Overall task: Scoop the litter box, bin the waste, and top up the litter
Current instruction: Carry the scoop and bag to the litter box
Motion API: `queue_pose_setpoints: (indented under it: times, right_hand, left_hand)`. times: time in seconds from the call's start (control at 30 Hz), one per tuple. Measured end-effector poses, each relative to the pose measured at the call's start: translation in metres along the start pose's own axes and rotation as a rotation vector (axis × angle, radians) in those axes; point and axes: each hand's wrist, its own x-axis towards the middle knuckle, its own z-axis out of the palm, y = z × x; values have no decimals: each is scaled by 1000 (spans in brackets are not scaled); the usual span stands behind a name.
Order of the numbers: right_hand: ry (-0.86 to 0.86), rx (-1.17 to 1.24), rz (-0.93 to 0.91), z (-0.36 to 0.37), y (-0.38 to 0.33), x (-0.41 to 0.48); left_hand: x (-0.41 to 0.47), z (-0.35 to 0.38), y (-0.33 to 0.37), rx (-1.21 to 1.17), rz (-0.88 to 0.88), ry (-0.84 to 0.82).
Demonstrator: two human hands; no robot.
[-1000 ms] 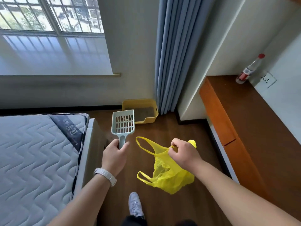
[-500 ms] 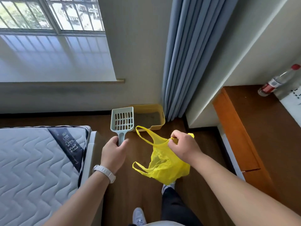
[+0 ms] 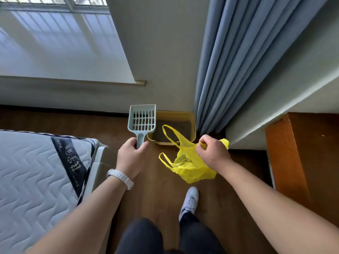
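Note:
A yellow litter box [image 3: 191, 119] with grey-brown litter sits on the wood floor against the wall, beside the curtain. My left hand [image 3: 130, 156] grips the handle of a pale blue slotted scoop [image 3: 142, 120], held upright in front of the box's left part. My right hand [image 3: 212, 153] pinches a thin yellow plastic bag [image 3: 189, 165] by its top. The bag hangs open-handled in the air just before the box.
A mattress [image 3: 36, 176] on a bed frame fills the left. A blue curtain [image 3: 238, 61] hangs to the floor at the box's right. An orange-brown wooden desk [image 3: 302, 162] stands at the right. My legs and a white shoe [image 3: 189, 200] are below.
I have walked closer to the litter box, which now lies just beyond both hands. The scoop and bag stay held as before. The bottle on the desk has left the view.

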Motion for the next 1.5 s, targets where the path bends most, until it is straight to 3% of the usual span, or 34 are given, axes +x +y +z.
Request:
queue_pose_setpoints:
  times: [0.47,1.07,1.23,1.5]
  right_hand:
    - [-5,-27,141,79,36,105]
    - [-243,-69,71,419,216,276]
    - [-284,-148,-15,471,266,310]
    - [-338,-167,20,499,298,331]
  left_hand:
    - [128,67,-50,68,-25,-139]
    - [319,275,-324,-95,-97,-81]
    - [344,329,-367,-193,-132,-103]
    - [368,367,-376,-142,-28,-155]
